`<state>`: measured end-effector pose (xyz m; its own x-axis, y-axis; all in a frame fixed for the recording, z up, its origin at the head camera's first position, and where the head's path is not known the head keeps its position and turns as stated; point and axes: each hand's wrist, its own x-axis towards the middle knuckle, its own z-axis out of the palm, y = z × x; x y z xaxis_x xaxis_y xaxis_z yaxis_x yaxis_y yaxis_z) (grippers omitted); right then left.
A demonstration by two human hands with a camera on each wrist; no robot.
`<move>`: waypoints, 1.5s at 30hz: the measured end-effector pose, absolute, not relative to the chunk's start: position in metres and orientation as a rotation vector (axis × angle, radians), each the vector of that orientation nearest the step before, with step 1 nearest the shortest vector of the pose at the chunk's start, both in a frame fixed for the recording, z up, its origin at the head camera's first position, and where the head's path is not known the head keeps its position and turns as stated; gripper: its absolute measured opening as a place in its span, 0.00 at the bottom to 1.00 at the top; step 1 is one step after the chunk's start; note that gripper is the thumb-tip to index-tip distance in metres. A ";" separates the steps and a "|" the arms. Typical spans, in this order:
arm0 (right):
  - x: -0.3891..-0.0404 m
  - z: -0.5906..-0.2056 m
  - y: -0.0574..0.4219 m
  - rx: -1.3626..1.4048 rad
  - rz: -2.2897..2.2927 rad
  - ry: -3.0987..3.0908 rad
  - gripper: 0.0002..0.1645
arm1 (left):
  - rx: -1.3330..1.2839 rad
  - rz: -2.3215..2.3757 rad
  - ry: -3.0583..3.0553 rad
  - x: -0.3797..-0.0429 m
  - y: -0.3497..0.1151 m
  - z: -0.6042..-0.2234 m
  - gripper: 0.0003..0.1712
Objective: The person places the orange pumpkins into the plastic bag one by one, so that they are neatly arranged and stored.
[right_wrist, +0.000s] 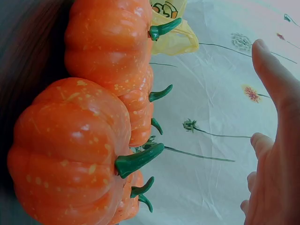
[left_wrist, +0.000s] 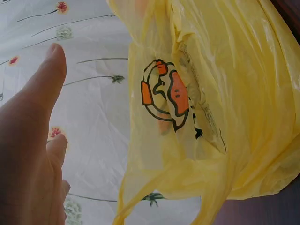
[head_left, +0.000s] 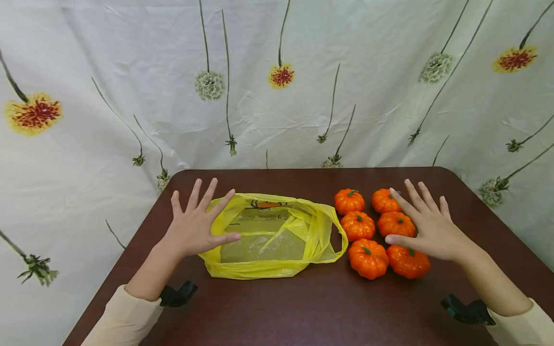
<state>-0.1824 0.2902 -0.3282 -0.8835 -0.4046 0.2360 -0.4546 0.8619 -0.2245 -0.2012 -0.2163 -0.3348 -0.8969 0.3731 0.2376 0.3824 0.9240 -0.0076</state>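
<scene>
A yellow plastic bag [head_left: 268,269] lies on the table with its mouth spread open toward the head camera; in the left wrist view the bag [left_wrist: 253,93] shows a printed orange and black emblem. My left hand [head_left: 192,228] is held with fingers spread at the bag's left side, overlapping its edge in the head view. Several small orange pumpkins [head_left: 369,259] with green stems stand in two columns right of the bag. Over the right column hovers my right hand [head_left: 433,230], fingers spread wide, holding nothing. The right wrist view shows the pumpkins [right_wrist: 70,150] close beside that hand.
The dark brown table [head_left: 268,312] has rounded far corners. Behind it hangs a pale cloth [head_left: 173,110] printed with flowers. Each wrist wears a black strap mount, the left mount [head_left: 178,294] and the right mount [head_left: 467,310], close to the tabletop.
</scene>
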 end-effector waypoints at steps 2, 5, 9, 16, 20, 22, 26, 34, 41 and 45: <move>-0.183 -0.327 0.291 0.664 0.421 -2.853 0.59 | -0.544 -0.064 -2.830 -0.200 -0.216 -0.334 0.56; -0.184 -0.327 0.292 0.656 0.444 -2.852 0.59 | -0.484 -0.092 -2.807 -0.197 -0.216 -0.333 0.55; -0.190 -0.324 0.297 0.626 0.518 -2.868 0.57 | -0.417 -0.169 -2.784 -0.188 -0.217 -0.334 0.55; -0.209 -0.316 0.315 0.529 0.732 -2.930 0.53 | -0.369 -0.301 -2.747 -0.165 -0.224 -0.344 0.56; -0.222 -0.314 0.324 0.473 0.798 -2.962 0.51 | -0.251 -0.409 -2.733 -0.153 -0.230 -0.352 0.59; -0.230 -0.314 0.327 0.456 0.814 -2.975 0.51 | -0.196 -0.456 -2.732 -0.149 -0.232 -0.356 0.60; -0.248 -0.316 0.333 0.405 0.849 -3.003 0.51 | -0.146 -0.572 -2.760 -0.142 -0.235 -0.363 0.61; -0.272 -0.324 0.341 0.233 0.950 -3.128 0.54 | -0.042 -0.944 -2.802 -0.138 -0.239 -0.373 0.67; -0.287 -0.336 0.340 0.259 1.111 -3.134 0.52 | 0.074 -1.214 -2.854 -0.138 -0.243 -0.384 0.68; -0.294 -0.346 0.341 0.289 1.134 -3.150 0.52 | 0.042 -1.362 -2.828 -0.139 -0.243 -0.391 0.65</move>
